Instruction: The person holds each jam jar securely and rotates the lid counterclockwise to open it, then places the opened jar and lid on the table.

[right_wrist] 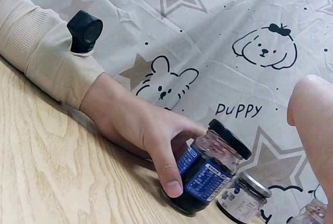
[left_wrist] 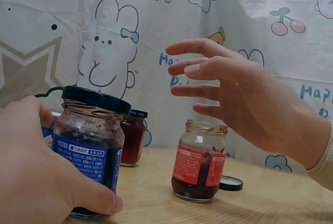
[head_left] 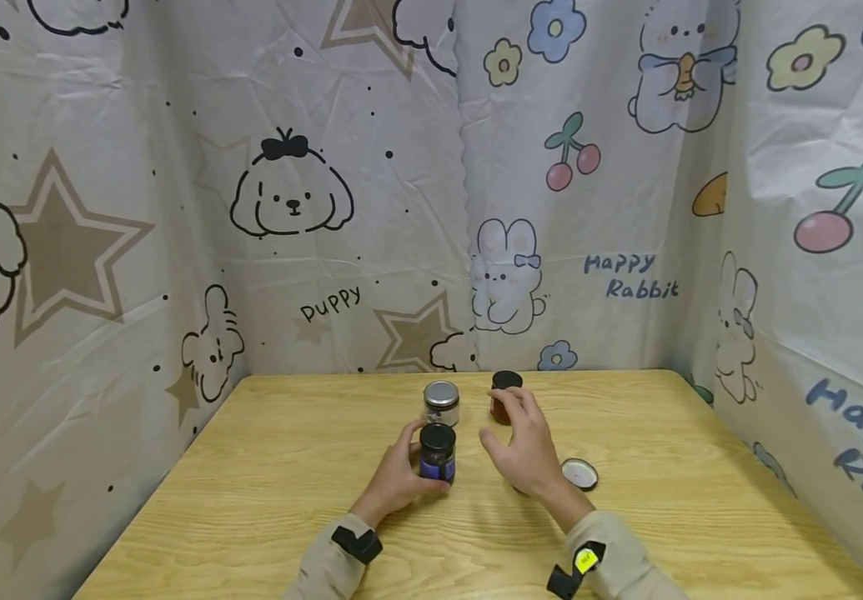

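Note:
My left hand (head_left: 389, 482) grips a jam jar (head_left: 437, 457) with a black lid and a blue label, thumb on one side and fingers on the other. The lid sits on its mouth in the left wrist view. To the right, my right hand (head_left: 527, 446) is raised with fingers spread and slightly bent, holding nothing. Near that hand stands a lidless jar (left_wrist: 197, 169) with a red label and dark jam inside; in the head view the hand mostly hides it. A loose lid (head_left: 579, 474) lies with its pale inside up, right of the right hand.
Behind the blue-labelled jar stands a jar with a silver lid (head_left: 442, 403) and pale label. A dark red jar with a black lid (head_left: 507, 381) is farther back, partly behind the right fingers. Patterned cloth (head_left: 288, 292) hangs around the wooden table (head_left: 251, 517).

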`<action>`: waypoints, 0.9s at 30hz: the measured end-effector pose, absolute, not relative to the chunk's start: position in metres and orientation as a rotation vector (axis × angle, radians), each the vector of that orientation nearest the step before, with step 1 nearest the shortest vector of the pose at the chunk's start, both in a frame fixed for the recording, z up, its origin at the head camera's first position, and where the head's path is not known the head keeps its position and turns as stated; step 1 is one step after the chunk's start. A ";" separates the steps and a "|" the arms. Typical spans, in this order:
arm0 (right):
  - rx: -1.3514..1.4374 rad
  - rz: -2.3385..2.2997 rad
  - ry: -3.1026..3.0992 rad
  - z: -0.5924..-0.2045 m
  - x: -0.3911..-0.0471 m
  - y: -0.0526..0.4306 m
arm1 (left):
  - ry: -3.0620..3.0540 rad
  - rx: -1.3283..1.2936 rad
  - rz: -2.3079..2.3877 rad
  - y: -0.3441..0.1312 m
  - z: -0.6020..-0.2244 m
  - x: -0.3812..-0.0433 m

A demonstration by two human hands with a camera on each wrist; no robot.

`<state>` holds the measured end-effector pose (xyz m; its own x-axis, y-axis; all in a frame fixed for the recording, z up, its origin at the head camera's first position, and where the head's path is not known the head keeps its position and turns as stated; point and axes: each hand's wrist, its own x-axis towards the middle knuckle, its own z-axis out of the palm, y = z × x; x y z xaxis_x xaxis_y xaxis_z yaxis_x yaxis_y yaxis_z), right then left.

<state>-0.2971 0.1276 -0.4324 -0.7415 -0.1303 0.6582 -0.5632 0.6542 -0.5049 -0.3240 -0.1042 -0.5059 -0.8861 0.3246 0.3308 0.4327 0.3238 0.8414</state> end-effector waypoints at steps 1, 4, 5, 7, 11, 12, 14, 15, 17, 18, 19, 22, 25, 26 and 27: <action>0.534 0.963 -2.289 -0.432 -0.297 0.126 | -2.471 -0.708 -1.617 -0.104 -0.506 -0.324; 0.528 0.949 -2.306 -0.432 -0.296 0.124 | -2.472 -0.704 -1.610 -0.105 -0.506 -0.324; 0.525 0.946 -2.307 -0.432 -0.296 0.123 | -2.476 -0.696 -1.607 -0.105 -0.507 -0.324; 0.520 0.941 -2.308 -0.432 -0.295 0.123 | -2.492 -0.673 -1.591 -0.104 -0.507 -0.323; 0.515 0.925 -2.311 -0.434 -0.295 0.125 | -2.511 -0.648 -1.599 -0.103 -0.505 -0.320; 0.516 0.922 -2.311 -0.434 -0.295 0.125 | -2.508 -0.647 -1.608 -0.102 -0.503 -0.319; 0.519 0.917 -2.311 -0.434 -0.295 0.125 | -2.494 -0.660 -1.619 -0.101 -0.495 -0.312; 0.521 0.917 -2.308 -0.434 -0.295 0.125 | -2.489 -0.663 -1.628 -0.101 -0.491 -0.309; 0.524 0.921 -2.304 -0.434 -0.295 0.125 | -2.482 -0.667 -1.644 -0.100 -0.482 -0.302; 0.527 0.923 -2.302 -0.434 -0.295 0.125 | -2.484 -0.666 -1.645 -0.100 -0.478 -0.299; 0.527 0.923 -2.302 -0.434 -0.295 0.125 | -2.484 -0.671 -1.643 -0.100 -0.475 -0.297; 0.529 0.923 -2.300 -0.433 -0.295 0.125 | -2.486 -0.673 -1.643 -0.100 -0.472 -0.294; 0.531 0.918 -2.296 -0.432 -0.294 0.125 | -2.478 -0.685 -1.641 -0.100 -0.472 -0.294; 0.533 0.919 -2.292 -0.431 -0.294 0.125 | -2.476 -0.685 -1.646 -0.100 -0.473 -0.294; 0.537 0.918 -2.287 -0.431 -0.293 0.125 | -2.472 -0.688 -1.650 -0.100 -0.473 -0.295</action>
<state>-0.2935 0.1254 -0.4313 -0.7319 -0.1391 0.6671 -0.5618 0.6772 -0.4752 -0.2946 -0.1001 -0.4733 -0.8942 0.3159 0.3171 0.4140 0.3142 0.8543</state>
